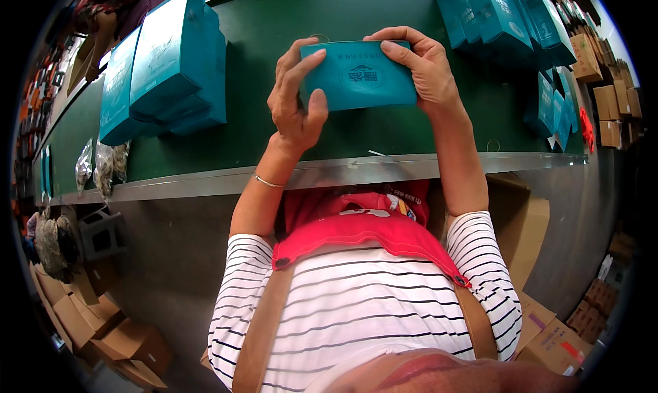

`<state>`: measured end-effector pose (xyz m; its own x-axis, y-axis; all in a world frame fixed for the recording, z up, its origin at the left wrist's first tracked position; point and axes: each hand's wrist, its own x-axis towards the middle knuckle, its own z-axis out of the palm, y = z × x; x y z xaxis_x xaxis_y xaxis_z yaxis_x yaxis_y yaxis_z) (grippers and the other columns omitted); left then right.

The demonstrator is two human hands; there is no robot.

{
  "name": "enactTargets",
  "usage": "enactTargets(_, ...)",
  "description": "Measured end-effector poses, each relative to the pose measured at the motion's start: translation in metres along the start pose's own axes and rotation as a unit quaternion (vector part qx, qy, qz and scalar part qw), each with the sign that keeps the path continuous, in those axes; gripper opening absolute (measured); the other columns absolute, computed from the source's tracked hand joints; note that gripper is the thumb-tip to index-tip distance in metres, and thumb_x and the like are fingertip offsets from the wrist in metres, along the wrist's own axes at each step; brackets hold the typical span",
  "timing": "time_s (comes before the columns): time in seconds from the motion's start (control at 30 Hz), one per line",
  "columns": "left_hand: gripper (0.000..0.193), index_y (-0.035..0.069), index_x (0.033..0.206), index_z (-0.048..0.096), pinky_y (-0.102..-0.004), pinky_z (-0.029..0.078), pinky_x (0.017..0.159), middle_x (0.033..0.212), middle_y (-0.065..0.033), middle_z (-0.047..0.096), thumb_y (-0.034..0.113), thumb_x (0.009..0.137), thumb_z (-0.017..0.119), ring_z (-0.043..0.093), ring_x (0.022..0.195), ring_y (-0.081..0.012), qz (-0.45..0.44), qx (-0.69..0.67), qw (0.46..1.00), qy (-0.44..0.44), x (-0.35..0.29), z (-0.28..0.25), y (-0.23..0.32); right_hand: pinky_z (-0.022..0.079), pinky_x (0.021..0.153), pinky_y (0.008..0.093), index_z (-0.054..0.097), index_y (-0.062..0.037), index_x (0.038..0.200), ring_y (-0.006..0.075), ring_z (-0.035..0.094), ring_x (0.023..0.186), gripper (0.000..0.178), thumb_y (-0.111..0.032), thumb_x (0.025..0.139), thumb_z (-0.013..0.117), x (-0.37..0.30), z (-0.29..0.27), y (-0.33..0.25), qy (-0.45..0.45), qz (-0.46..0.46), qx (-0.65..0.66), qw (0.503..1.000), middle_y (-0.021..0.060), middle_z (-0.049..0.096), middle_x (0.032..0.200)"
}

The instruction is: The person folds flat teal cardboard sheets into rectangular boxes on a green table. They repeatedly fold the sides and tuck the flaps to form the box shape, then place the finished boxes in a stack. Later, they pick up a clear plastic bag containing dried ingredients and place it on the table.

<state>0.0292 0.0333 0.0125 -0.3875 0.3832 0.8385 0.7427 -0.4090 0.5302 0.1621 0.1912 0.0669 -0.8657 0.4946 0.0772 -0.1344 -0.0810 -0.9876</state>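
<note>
A flat teal carton [373, 84] with dark printing on its face is held up over the green table. My right hand [435, 71] grips its upper right corner, thumb on the face and fingers along the top edge and behind. At the carton's left end is my left hand [296, 102], curled around that end with its fingers somewhat spread. The left index fingertip touches near the upper left corner, and the thumb stands beside the lower left corner. The carton's back is hidden.
Teal boxes [164, 71] stand in a group at the left, more boxes [493, 16] at the far right. Smaller teal cartons [552, 108] sit by the right edge. Clear plastic bags [103, 167] lie near the metal table edge [356, 170]. Another person's arm [103, 40] shows far left.
</note>
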Motion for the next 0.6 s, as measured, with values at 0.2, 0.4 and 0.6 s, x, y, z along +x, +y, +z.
enactTargets(0.2,0.039,-0.003,0.115,0.057,-0.0401,0.045,0.09,0.116,-0.0268,0.056,0.012,0.081,0.048,0.057,0.106,-0.0331,0.027,0.02,0.999,-0.014,0.004,-0.008,0.006,0.053,0.084,0.0355,0.049,-0.0033,0.126,0.0246,0.055,0.11,0.05,-0.037,0.09,0.058,-0.005,0.009,-0.004,0.036,0.007,-0.036,0.999,0.0152,0.055,0.123)
enactTargets(0.4,0.046,0.004,0.12,0.056,-0.0494,0.041,0.097,0.126,-0.0265,0.048,0.018,0.077,0.061,0.052,0.111,-0.0407,0.123,-0.016,0.988,-0.095,0.0,-0.011,0.035,0.042,0.098,0.0492,0.009,-0.0027,0.146,0.0371,0.038,0.128,0.1,-0.073,0.082,0.04,-0.048,-0.011,0.007,0.059,0.207,0.212,0.953,0.0247,0.026,0.144)
enactTargets(0.6,0.071,0.012,0.137,0.039,-0.0532,0.034,0.102,0.141,-0.0255,0.032,0.023,0.073,0.069,0.037,0.126,-0.0417,0.13,0.034,0.98,-0.148,-0.016,-0.009,0.043,0.046,0.094,0.0435,0.03,-0.001,0.138,0.0304,0.053,0.113,0.071,-0.044,0.086,0.052,-0.071,-0.014,0.039,0.075,0.202,0.268,0.939,0.0177,0.046,0.132)
